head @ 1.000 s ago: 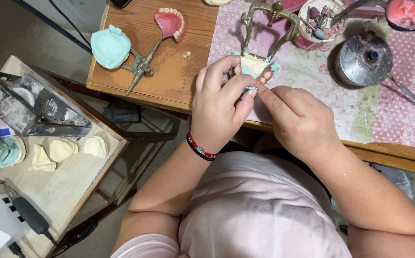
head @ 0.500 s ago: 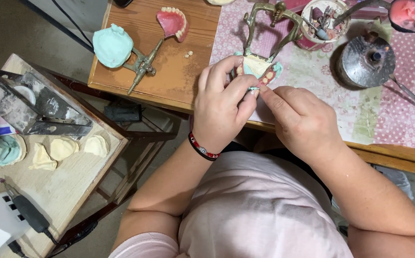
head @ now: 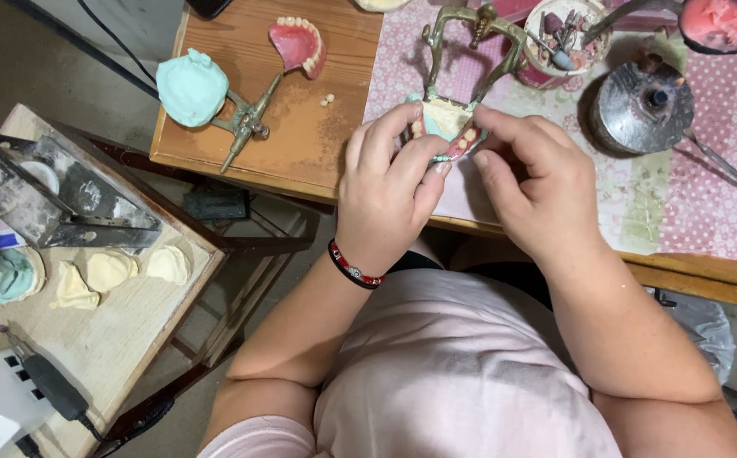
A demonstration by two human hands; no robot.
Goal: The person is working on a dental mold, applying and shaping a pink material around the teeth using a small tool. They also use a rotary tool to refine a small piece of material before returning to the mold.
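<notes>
The right hand (head: 538,182) has drawn back slightly from the left hand (head: 390,191), so its fingertips now pinch the right edge of the dental model (head: 446,123) instead of tucking under the left thumb. The left thumb has slid up along the model's front teeth.

Matt brown wood with pale dust on the worktop (head: 301,153). Printed pink cloth (head: 708,203), soft and slightly wrinkled, beside it. Dull brass-coloured metal on the articulator frame (head: 470,34). Chalky cream plaster and glossy pink wax on the dental model (head: 446,119). Matt turquoise plaster on the second cast (head: 190,85). Tarnished grey metal on the round burner (head: 644,106).
</notes>
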